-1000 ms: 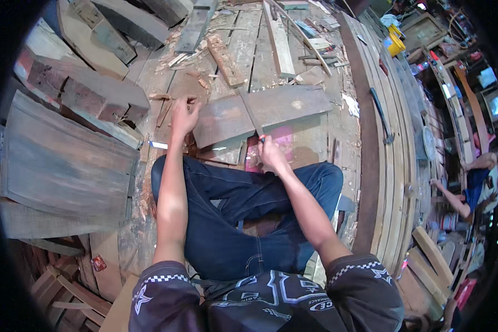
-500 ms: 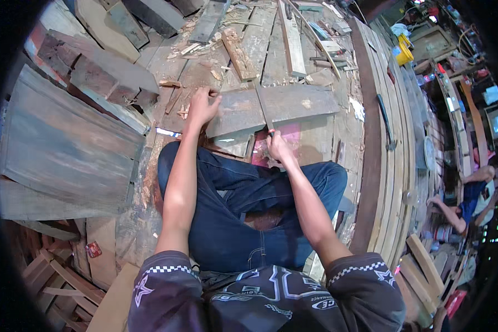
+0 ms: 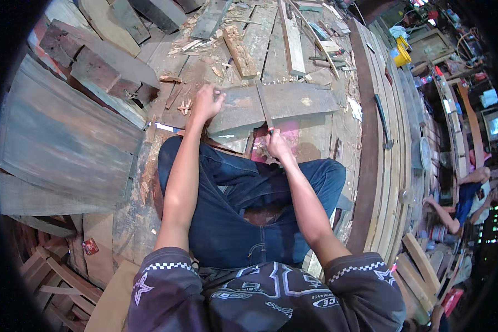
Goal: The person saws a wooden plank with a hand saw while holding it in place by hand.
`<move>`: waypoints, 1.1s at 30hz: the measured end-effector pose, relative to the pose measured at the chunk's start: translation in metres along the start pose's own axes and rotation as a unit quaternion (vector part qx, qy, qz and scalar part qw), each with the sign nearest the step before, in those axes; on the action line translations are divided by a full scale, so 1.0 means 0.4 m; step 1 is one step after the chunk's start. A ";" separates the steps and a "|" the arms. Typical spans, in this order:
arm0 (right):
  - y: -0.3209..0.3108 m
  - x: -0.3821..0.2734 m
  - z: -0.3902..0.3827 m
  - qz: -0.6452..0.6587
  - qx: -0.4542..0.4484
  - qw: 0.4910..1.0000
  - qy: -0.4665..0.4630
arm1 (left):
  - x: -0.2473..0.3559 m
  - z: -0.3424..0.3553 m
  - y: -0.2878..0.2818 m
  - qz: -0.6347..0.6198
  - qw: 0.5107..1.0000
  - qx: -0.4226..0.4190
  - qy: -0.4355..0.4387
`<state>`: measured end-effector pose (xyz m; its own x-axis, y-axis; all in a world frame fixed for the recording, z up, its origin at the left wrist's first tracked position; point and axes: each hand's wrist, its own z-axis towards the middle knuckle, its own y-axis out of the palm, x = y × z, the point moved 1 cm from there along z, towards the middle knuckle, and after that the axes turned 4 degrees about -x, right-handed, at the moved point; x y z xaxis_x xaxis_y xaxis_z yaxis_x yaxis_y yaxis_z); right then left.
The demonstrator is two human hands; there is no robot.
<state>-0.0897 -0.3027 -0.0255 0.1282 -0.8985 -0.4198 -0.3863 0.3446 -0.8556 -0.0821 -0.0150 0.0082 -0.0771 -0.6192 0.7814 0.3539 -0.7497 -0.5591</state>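
Observation:
A grey weathered board lies crosswise in front of my folded legs, propped on another piece of wood. My left hand is at its left end with fingers curled over it; the fingertips are only partly seen. My right hand is closed round the red-and-black handle of a long, narrow-bladed tool. Its blade points away from me and lies across the board; whether the edge has teeth is too small to make out. A pink patch shows under the board, beside my right hand.
Rough wood blocks, chips and a long pale strip lie on the plank floor ahead. A wide panel leans at left. On the right, a hammer rests on stacked planks; another person sits beyond.
My left hand has shifted slightly rightward at the board's end, its fingers a little higher. The tool and my right hand have hardly moved.

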 end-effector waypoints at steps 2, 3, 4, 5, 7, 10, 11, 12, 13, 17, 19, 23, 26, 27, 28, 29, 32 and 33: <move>0.006 0.001 0.012 0.011 0.011 1.000 0.024 | -0.001 -0.001 0.009 -0.002 1.000 -0.003 -0.001; 0.019 -0.008 0.000 0.022 0.024 0.999 0.009 | -0.019 -0.011 0.005 -0.004 1.000 -0.005 -0.006; 0.027 -0.018 -0.021 0.032 0.039 0.999 -0.006 | -0.029 -0.020 0.002 -0.008 1.000 -0.007 -0.010; 0.037 -0.025 -0.047 0.040 0.011 0.999 0.007 | -0.041 -0.028 -0.003 -0.011 1.000 -0.005 -0.015; 0.085 0.054 -0.065 -0.015 0.010 1.000 -0.011 | -0.018 -0.007 0.004 -0.019 1.000 -0.003 -0.009; 0.092 0.056 -0.069 -0.075 -0.018 0.996 -0.037 | -0.015 -0.004 0.003 -0.009 1.000 -0.003 -0.007; 0.061 -0.018 -0.081 -0.011 -0.010 1.000 -0.014 | -0.036 -0.011 -0.005 0.010 1.000 -0.002 -0.008; 0.035 -0.059 -0.083 0.054 0.004 0.998 0.015 | -0.041 -0.015 -0.002 0.010 1.000 -0.004 -0.010; 0.021 -0.063 -0.051 0.027 -0.004 0.999 0.021 | -0.037 -0.010 0.003 -0.002 1.000 -0.010 -0.009; 0.021 -0.006 0.030 0.046 0.045 0.998 0.016 | 0.000 -0.003 0.030 -0.021 0.999 -0.025 0.018; 0.046 -0.019 0.003 0.021 0.043 0.999 0.007 | -0.023 -0.021 0.013 -0.020 1.000 -0.017 0.011; 0.079 -0.024 -0.107 0.104 -0.041 0.992 0.065 | -0.043 -0.036 -0.016 -0.023 1.000 -0.009 -0.015; 0.074 0.021 -0.078 0.092 -0.022 0.994 0.052 | 0.001 -0.007 0.003 -0.002 1.000 -0.019 -0.010; 0.065 0.014 -0.052 0.078 -0.029 0.994 0.068 | 0.005 -0.002 0.007 -0.005 1.000 -0.016 -0.002; 0.011 -0.107 -0.071 0.078 -0.076 0.991 0.071 | -0.040 -0.027 -0.017 0.002 1.000 -0.007 -0.011; 0.012 -0.098 -0.037 0.068 -0.032 0.996 0.053 | -0.037 -0.017 -0.008 -0.023 1.000 -0.006 -0.008; 0.028 -0.044 0.048 0.035 0.004 0.999 0.037 | -0.010 -0.018 -0.002 0.010 1.000 0.001 -0.004; 0.030 -0.042 0.062 0.012 -0.013 0.999 0.034 | -0.008 -0.027 -0.008 0.026 0.999 0.025 -0.032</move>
<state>-0.0738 -0.2768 -0.0363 0.0570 -0.9067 -0.4180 -0.4129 0.3597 -0.8367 -0.0931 -0.0128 0.0044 0.0010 -0.6391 0.7691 0.4019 -0.7040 -0.5855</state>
